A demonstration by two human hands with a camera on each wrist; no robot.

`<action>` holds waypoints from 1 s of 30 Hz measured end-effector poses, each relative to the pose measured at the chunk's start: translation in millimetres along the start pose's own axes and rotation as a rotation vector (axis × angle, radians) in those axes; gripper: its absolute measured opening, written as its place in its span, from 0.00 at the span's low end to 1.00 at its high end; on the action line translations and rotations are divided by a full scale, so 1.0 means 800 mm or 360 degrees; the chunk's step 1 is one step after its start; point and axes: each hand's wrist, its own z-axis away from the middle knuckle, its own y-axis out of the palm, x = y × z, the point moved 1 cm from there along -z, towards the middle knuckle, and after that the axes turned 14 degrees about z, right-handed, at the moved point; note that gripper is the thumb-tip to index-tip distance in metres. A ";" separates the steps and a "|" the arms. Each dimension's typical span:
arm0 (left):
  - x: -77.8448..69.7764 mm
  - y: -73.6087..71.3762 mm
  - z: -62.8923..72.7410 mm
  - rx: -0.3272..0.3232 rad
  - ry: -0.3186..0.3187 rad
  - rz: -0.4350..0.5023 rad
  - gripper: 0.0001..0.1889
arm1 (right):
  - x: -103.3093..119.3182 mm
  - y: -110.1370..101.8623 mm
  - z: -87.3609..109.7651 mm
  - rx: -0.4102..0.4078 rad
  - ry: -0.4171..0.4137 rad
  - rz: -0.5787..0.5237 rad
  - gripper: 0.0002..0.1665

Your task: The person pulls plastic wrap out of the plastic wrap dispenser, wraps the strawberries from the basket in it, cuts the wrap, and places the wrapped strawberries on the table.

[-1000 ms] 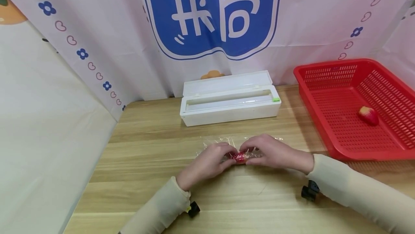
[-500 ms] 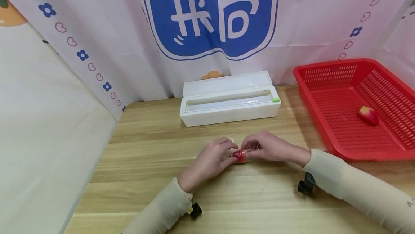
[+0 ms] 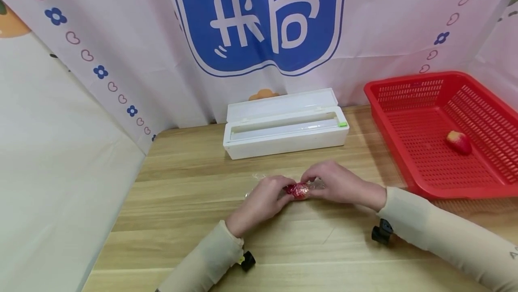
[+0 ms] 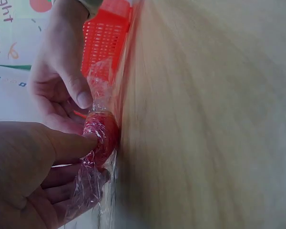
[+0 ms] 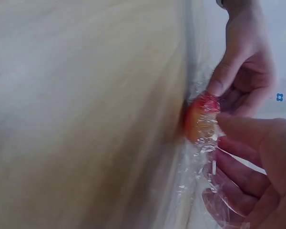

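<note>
Wrapping seems in hand: the left hand point(image 3: 265, 198) pinches the fruit point(image 3: 300, 191) on or just above the counter point(image 3: 323, 249), the right hand point(image 3: 333, 183) grips film point(image 4: 99, 88) at its far end, and drawing the loose ends snug likely comes next.

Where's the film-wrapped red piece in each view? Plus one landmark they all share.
Head: film-wrapped red piece just below and right of centre, between left hand and right hand.
Left wrist: left of centre, slightly below mid-height.
Right wrist: right of centre, about mid-height.
Shared landmark: wooden tabletop, below the hands in head, right side in left wrist, left side in right wrist.
</note>
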 end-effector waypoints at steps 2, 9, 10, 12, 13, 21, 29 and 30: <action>0.001 0.001 0.000 0.0008 -0.0024 0.0003 0.15 | 0.000 0.002 0.000 0.0002 -0.0016 -0.0006 0.14; 0.001 0.000 0.001 -0.0069 -0.0015 -0.0071 0.16 | -0.005 0.005 -0.004 0.0086 0.0058 -0.0140 0.13; 0.000 -0.001 0.002 -0.0087 -0.0002 -0.0080 0.16 | -0.007 0.004 -0.005 0.0106 0.0065 -0.0167 0.13; 0.000 -0.002 0.002 -0.0116 0.0029 -0.0092 0.17 | -0.009 0.003 -0.007 0.0151 0.0067 -0.0218 0.12; 0.000 -0.003 0.003 -0.0121 0.0041 -0.0090 0.17 | -0.011 0.002 -0.008 0.0170 0.0058 -0.0236 0.11; 0.005 0.000 -0.004 -0.0101 -0.0020 -0.0093 0.14 | -0.016 -0.003 -0.012 0.0185 0.0100 -0.0205 0.14; 0.011 -0.003 -0.010 -0.0081 -0.0152 -0.0095 0.14 | -0.002 0.003 -0.018 0.0099 0.0045 0.0050 0.21; 0.012 -0.003 -0.011 -0.0083 -0.0149 -0.0106 0.14 | -0.001 0.005 -0.019 0.0094 0.0056 0.0075 0.22</action>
